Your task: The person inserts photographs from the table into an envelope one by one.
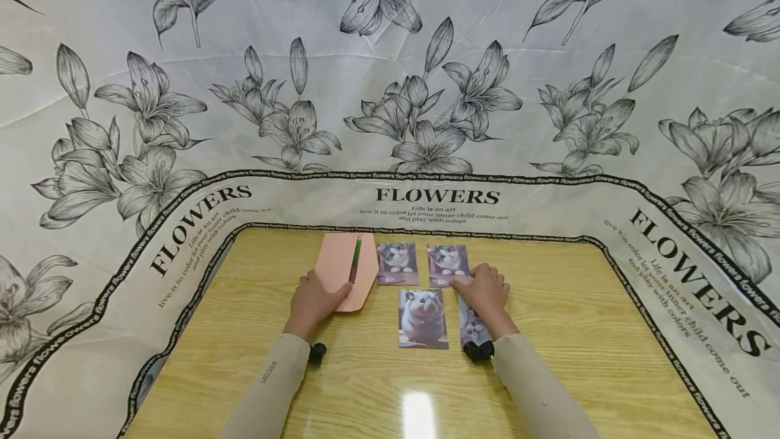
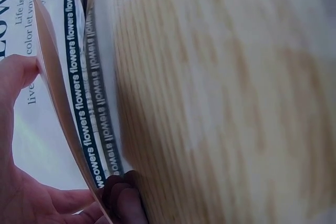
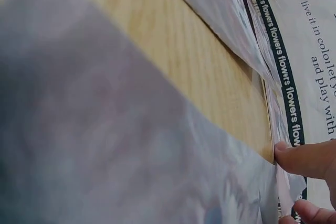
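Note:
My left hand (image 1: 313, 300) pinches the lower left side of a pink paper envelope (image 1: 338, 276), thumb on top and fingers beneath. A narrow green-and-dark strip (image 1: 356, 259) runs down the envelope's face. Over at the right, my right hand (image 1: 484, 290) pinches the lower edge of a cat picture card (image 1: 447, 261), its thumb (image 3: 294, 157) at the edge. A similar cat card (image 1: 397, 263) lies to the left. Below them is a card with a white hamster-like animal (image 1: 422, 317). A grey animal card (image 1: 468, 324) lies partly hidden under my right hand and wrist.
The cards lie on a wood-grain table (image 1: 378, 385). White flower-printed cloth (image 1: 341, 87) with a black lettered border stands around the table's back and sides. A black wrist camera (image 1: 478, 351) overlaps the grey animal card in the head view.

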Demonstrator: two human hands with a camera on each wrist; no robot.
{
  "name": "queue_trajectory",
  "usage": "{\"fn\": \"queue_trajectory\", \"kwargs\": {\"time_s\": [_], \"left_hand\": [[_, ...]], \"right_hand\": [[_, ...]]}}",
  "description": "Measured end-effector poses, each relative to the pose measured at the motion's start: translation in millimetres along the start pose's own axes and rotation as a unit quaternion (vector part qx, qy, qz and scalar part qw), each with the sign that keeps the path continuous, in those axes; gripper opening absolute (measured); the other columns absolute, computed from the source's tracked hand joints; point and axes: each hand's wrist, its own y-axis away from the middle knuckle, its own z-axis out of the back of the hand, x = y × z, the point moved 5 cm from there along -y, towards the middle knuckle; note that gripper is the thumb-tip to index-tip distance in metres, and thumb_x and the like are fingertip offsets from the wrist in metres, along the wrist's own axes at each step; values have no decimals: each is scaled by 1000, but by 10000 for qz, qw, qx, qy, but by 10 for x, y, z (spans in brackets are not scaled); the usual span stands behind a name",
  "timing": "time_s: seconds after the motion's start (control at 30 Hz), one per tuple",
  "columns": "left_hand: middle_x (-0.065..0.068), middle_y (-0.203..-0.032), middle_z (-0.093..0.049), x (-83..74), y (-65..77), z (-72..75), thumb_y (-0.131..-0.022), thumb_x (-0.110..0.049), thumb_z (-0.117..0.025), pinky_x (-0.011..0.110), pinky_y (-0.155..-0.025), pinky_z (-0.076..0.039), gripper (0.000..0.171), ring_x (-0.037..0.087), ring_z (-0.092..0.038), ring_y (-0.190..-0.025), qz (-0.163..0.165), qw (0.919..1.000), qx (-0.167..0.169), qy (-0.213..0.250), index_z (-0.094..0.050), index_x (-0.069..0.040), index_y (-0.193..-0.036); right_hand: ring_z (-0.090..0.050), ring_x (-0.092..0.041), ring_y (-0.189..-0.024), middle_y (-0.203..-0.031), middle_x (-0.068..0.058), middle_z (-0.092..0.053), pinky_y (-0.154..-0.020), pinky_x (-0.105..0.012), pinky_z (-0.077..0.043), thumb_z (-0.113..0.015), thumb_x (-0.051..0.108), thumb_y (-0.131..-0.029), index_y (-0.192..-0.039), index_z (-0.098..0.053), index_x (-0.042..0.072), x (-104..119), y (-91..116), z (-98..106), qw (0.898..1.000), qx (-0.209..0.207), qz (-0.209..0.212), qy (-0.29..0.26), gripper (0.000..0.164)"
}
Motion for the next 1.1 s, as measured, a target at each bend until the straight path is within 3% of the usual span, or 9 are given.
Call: {"fn": "queue_trajectory", "kwargs": {"time_s": [0.17, 0.37, 0.57, 0.8, 0.93, 1.1], "left_hand": [[36, -132, -54, -7, 16, 5, -91, -68, -72, 61, -92, -56, 105, 49, -65, -110, 0, 10000, -20, 13, -43, 16, -147], [36, -132, -55, -4, 18, -4, -91, -68, -73, 61, -92, -56, 105, 49, -65, -110, -7, 10000, -52, 8, -43, 16, -147], [36, -131, -55, -6, 22, -4, -91, -67, -74, 61, -91, -56, 105, 49, -65, -108, -31, 10000, -90, 2, -43, 16, -146], [36, -130, -55, -12, 22, 3, -91, -67, -74, 60, -91, -57, 104, 49, -65, -108, -49, 9999, -112, -65, -44, 16, -145], [36, -131, -55, -13, 24, 0, -91, -67, -74, 61, -91, -56, 104, 49, -65, -109, -31, 9999, -105, -47, -44, 16, -146], [36, -131, -54, -8, 23, -12, -91, -67, -74, 61, -91, -56, 104, 49, -65, -108, -51, 9999, -111, -46, -43, 16, -146]], "right_hand": [[-62, -45, -104, -112, -24, -68, -98, -61, -39, -82, 41, -94, -121, -57, 2, 17, 11, 13, 9998, -133, 79, -82, 54], [-68, -36, -84, -108, -21, -74, -75, -52, -50, -75, 28, -99, -123, -59, 4, 5, 7, 56, 9999, -117, 31, -102, 38], [-70, -31, -88, -114, -19, -75, -70, -45, -51, -70, 24, -100, -134, -68, 3, 8, -39, 149, 9993, 27, -28, -359, 40], [-69, -29, -84, -104, -18, -76, -67, -37, -49, -73, 24, -100, -123, -77, 2, 14, -61, 237, 9930, -171, -27, -1171, 33], [-69, -27, -85, -102, -18, -78, -67, -32, -48, -77, 25, -100, -117, -78, 0, 20, -60, 263, 9844, -310, -69, -1728, 30], [-72, -31, -86, -103, -20, -78, -62, -28, -48, -78, 24, -100, -115, -76, -1, 89, -26, 253, 9707, -151, -202, -2389, 30]]}}
